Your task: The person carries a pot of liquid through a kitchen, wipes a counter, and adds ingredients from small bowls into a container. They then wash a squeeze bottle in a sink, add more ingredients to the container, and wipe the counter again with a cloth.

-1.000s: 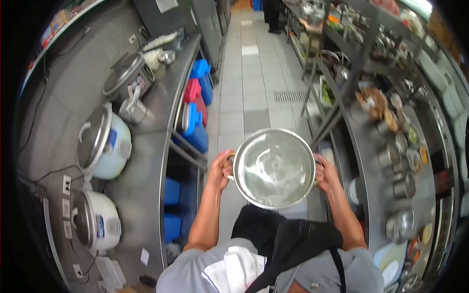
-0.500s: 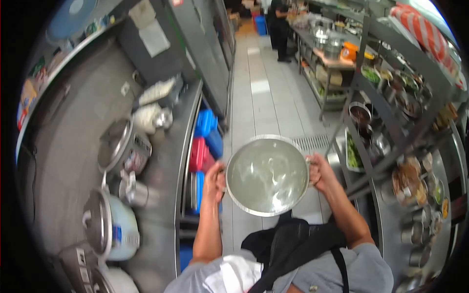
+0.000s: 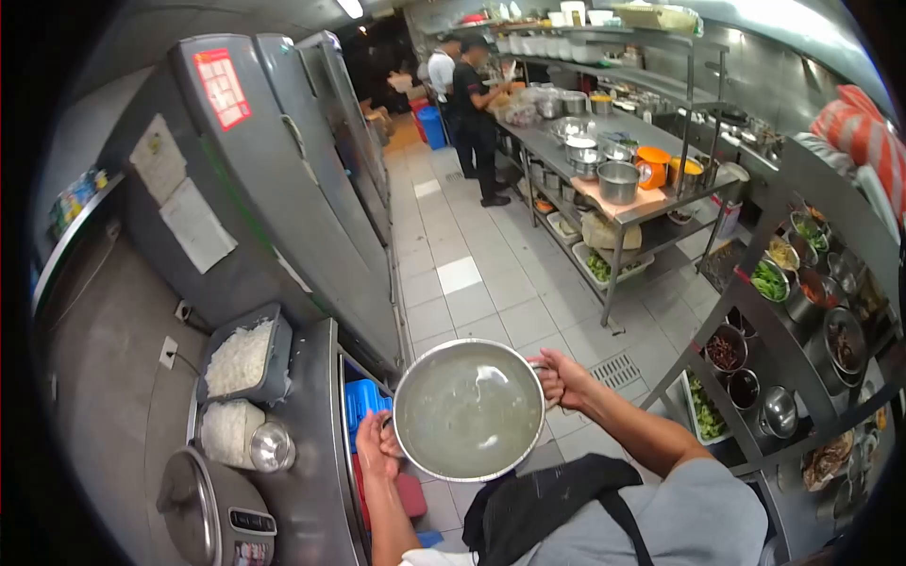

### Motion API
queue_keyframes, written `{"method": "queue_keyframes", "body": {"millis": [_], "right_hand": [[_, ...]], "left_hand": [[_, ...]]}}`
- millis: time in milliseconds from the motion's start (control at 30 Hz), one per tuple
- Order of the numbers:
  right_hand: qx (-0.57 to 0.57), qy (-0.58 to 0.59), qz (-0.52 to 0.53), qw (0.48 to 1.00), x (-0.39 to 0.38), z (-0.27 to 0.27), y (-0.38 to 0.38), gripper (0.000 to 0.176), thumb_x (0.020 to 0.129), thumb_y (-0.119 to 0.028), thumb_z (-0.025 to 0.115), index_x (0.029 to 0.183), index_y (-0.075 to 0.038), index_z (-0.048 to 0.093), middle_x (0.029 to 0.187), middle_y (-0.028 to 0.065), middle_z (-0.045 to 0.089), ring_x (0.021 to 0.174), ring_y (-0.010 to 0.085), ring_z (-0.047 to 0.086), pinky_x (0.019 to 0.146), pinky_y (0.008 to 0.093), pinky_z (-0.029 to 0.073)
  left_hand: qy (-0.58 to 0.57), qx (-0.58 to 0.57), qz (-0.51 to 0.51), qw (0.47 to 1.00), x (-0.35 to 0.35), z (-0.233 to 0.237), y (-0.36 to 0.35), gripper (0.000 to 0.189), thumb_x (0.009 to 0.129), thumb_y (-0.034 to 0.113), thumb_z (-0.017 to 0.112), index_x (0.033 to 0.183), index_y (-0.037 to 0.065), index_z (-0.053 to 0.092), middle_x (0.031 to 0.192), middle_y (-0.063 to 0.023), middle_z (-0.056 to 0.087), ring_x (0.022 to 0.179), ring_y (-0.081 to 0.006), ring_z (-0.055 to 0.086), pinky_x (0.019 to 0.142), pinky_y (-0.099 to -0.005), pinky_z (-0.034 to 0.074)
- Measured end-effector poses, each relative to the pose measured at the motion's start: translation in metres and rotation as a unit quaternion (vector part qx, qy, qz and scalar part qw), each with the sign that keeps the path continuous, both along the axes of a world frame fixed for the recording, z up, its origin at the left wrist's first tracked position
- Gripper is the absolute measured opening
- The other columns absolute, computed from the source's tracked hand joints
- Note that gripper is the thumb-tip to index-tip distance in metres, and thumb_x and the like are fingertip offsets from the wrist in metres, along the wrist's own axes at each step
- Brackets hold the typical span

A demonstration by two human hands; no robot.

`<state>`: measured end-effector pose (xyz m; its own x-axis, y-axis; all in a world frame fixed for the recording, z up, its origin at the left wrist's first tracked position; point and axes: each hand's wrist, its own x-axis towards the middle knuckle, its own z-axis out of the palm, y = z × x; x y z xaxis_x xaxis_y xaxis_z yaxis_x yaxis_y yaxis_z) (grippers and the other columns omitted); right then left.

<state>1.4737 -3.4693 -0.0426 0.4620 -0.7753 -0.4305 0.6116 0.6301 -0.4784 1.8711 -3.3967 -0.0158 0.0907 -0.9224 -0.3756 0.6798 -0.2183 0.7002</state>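
Note:
A wide round metal pot [image 3: 469, 411] filled with cloudy liquid is held level in front of my body. My left hand [image 3: 377, 447] is wrapped round the handle on its left side. On the opposite side, my right hand [image 3: 563, 379] grips the other handle. Both sets of fingers are curled closed, and the pot hangs over the tiled floor between the left counter and the right rack.
Left: a steel counter [image 3: 311, 462] with a tub of white food [image 3: 242, 360] and a cooker [image 3: 203, 509], beside tall fridges [image 3: 283, 179]. Right: a prep table [image 3: 618, 220] and a rack of ingredient pots [image 3: 727, 347]. Two people [image 3: 469, 108] stand far up the aisle [image 3: 459, 274].
The view has tilted up and shifted, showing more of the fridges, prep table and a second person. The pot sits lower and further left in view, still held by both hands.

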Motion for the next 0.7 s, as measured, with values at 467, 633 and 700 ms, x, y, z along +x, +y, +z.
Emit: {"method": "queue_keyframes", "body": {"millis": [467,633,700], "right_hand": [[-0.005,0.016,0.020,1.000,0.081,-0.024,-0.465,0.035,0.107,-0.037,0.038,0.118,-0.011,0.058,0.059,-0.0083,0.031,0.044,0.0038,0.023,0.037,0.0196,0.019],[0.019,0.026,0.048,0.998,0.111,-0.017,-0.649,0.035,0.107,-0.037,0.039,0.118,-0.010,0.057,0.059,-0.0084,0.029,0.044,0.0040,0.022,0.036,0.0198,0.019],[0.029,0.038,0.027,0.999,0.127,-0.013,-0.712,0.034,0.107,-0.037,0.040,0.118,-0.010,0.057,0.058,-0.0084,0.028,0.044,0.0040,0.022,0.036,0.0201,0.019]], "left_hand": [[-0.022,0.023,0.034,0.999,0.069,-0.026,-0.476,0.034,0.096,0.042,0.059,0.101,0.008,0.063,0.057,0.0049,0.044,0.038,-0.0043,0.033,0.033,-0.0179,0.026],[-0.027,0.033,0.050,0.998,0.102,-0.032,-0.628,0.029,0.096,0.039,0.060,0.101,0.010,0.063,0.058,0.0051,0.041,0.039,-0.0036,0.032,0.035,-0.0187,0.025],[-0.007,0.028,0.053,0.998,0.113,-0.033,-0.686,0.028,0.097,0.038,0.060,0.101,0.010,0.063,0.058,0.0050,0.041,0.039,-0.0033,0.032,0.035,-0.0186,0.025]]}}
